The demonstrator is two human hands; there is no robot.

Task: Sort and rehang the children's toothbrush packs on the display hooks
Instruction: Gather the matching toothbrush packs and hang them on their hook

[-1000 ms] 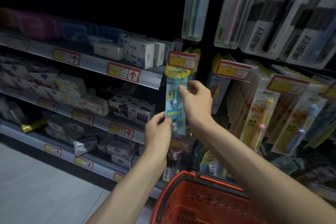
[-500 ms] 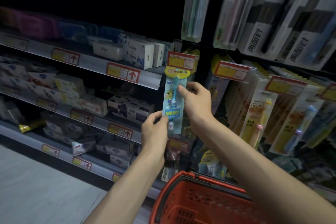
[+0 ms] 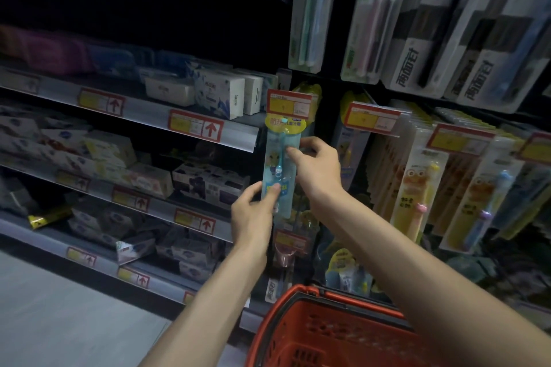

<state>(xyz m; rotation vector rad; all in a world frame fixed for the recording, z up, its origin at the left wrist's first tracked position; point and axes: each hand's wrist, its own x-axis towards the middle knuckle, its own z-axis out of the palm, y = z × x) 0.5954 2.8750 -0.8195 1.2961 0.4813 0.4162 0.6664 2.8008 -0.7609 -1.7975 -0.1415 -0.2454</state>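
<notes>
A blue children's toothbrush pack (image 3: 280, 158) with a yellow header stands upright just below a red and yellow price tag (image 3: 288, 104) on a display hook. My left hand (image 3: 253, 211) pinches the pack's lower end. My right hand (image 3: 317, 170) holds its right edge near the middle, thumb on the front. The pack's hanging hole and the hook behind the tag are hidden. Yellow cartoon toothbrush packs (image 3: 414, 188) hang in rows to the right.
A red shopping basket (image 3: 313, 334) sits below my arms. Adult toothbrush packs (image 3: 411, 48) hang above right. Shelves with boxed goods (image 3: 220, 92) fill the left side. More small packs (image 3: 346, 274) hang low behind the basket. Pale floor lies at the lower left.
The pack has risen slightly, so its yellow header now sits right under the price tag. Both hands kept their hold and moved up with it.
</notes>
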